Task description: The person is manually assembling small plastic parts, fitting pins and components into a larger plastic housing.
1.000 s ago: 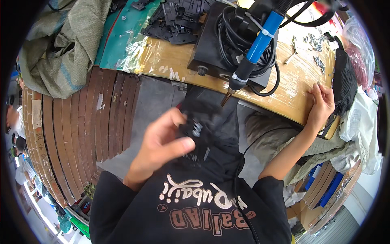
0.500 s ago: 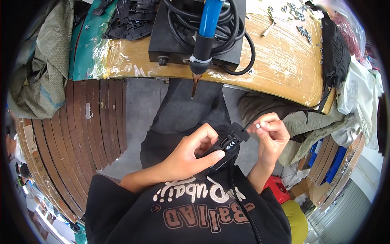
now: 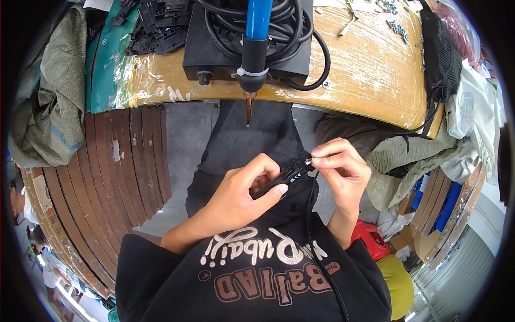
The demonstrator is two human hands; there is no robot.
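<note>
Two hands: both meet over the lap, below the table edge, on one small black plastic part (image 3: 289, 174).
Left hand (image 3: 241, 196): curled around the lower-left end of the black plastic part, thumb along its underside, fingers wrapped over the top.
Right hand (image 3: 340, 172): fingertips pinched together at the upper-right tip of the part, apparently on something tiny there; what it is cannot be told.
Long axis: the part runs from lower left to upper right, its free end pointing into the right hand.
Nearer hand: the left carries the body of the part; the right touches only the tip.
Cable: a thin black cord (image 3: 316, 241) drops from near the part down across the black shirt.
Above: a blue-handled soldering iron (image 3: 255, 48) hangs tip-down over the edge of the wooden table (image 3: 370, 70), well apart from both hands, in front of a black box (image 3: 214, 48) wound with black cable.
</note>
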